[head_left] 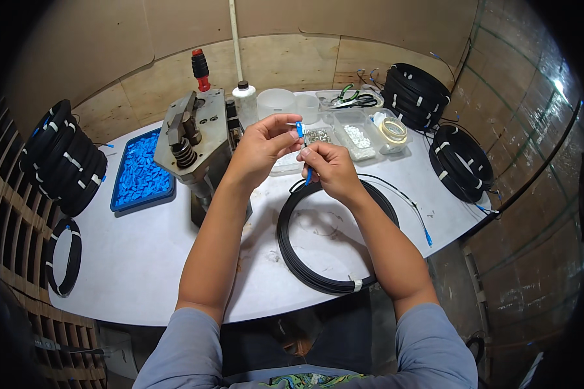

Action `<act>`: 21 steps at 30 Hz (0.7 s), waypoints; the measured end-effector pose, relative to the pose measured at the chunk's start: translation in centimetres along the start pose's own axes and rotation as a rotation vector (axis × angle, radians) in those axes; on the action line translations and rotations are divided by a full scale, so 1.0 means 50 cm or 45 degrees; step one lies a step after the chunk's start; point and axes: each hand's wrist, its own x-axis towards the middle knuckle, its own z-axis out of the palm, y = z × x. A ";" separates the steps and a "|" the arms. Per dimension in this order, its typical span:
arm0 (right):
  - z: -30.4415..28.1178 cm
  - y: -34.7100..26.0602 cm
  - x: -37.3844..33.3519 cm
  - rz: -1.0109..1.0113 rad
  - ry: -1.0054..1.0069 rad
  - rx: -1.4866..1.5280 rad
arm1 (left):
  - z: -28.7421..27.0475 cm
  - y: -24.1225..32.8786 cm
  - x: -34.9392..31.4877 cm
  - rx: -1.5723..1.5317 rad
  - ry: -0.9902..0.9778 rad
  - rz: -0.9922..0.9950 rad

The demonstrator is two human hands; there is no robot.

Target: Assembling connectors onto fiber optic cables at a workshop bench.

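My left hand (261, 148) pinches a small blue fibre connector (299, 129) between thumb and fingers. Just below it, my right hand (333, 170) is closed on the thin black cable, with a blue piece (309, 176) showing under its fingers. Both hands are raised over the table, close together. Beneath them lies a coil of black cable (318, 282), bound with white ties. From the coil a loose end runs to the right, tipped with another blue connector (428, 239). My fingers hide part of the join between cable and connector.
Left of my arms stands a metal hand press (204, 133), beside a blue tray (143, 203) of small blue parts. Clear bins (363, 154) of small parts, a white bottle (244, 104) and pliers (357, 101) sit behind. Cable coils are stacked left (65, 162) and right (415, 97).
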 end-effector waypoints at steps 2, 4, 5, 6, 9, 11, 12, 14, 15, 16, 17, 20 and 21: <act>0.000 -0.006 -0.003 0.035 -0.005 0.012 | -0.002 -0.004 0.000 -0.007 0.002 -0.002; -0.002 -0.008 -0.004 0.065 -0.015 0.029 | -0.004 -0.002 -0.001 -0.016 0.000 -0.004; -0.002 -0.007 -0.005 0.060 -0.024 0.031 | -0.004 -0.001 0.000 -0.014 -0.002 -0.002; -0.003 -0.006 -0.006 0.058 -0.034 0.034 | -0.003 0.000 0.000 -0.006 0.002 -0.010; -0.008 -0.004 -0.004 0.031 -0.026 0.018 | 0.000 0.003 0.001 0.002 0.001 -0.016; -0.009 -0.004 -0.004 0.028 -0.016 -0.001 | 0.000 0.002 0.002 0.001 -0.005 -0.017; -0.008 -0.004 -0.004 0.023 -0.012 -0.020 | -0.001 0.002 0.002 0.001 -0.011 -0.009; -0.007 -0.006 -0.005 0.021 -0.008 -0.035 | -0.003 0.002 0.001 0.001 -0.014 -0.003; -0.007 -0.007 -0.005 0.018 -0.004 -0.054 | -0.002 0.003 0.002 -0.008 -0.015 -0.007; -0.007 -0.009 -0.005 0.019 -0.007 -0.052 | -0.001 0.004 0.002 -0.017 -0.016 -0.012; -0.008 -0.010 -0.005 0.023 -0.016 -0.036 | -0.001 0.005 0.001 -0.016 -0.012 -0.012; -0.009 -0.007 -0.003 0.033 -0.031 -0.001 | -0.001 0.006 0.001 -0.006 -0.007 -0.014; -0.010 -0.005 -0.004 0.038 -0.038 0.016 | -0.002 0.005 0.002 -0.005 -0.012 -0.011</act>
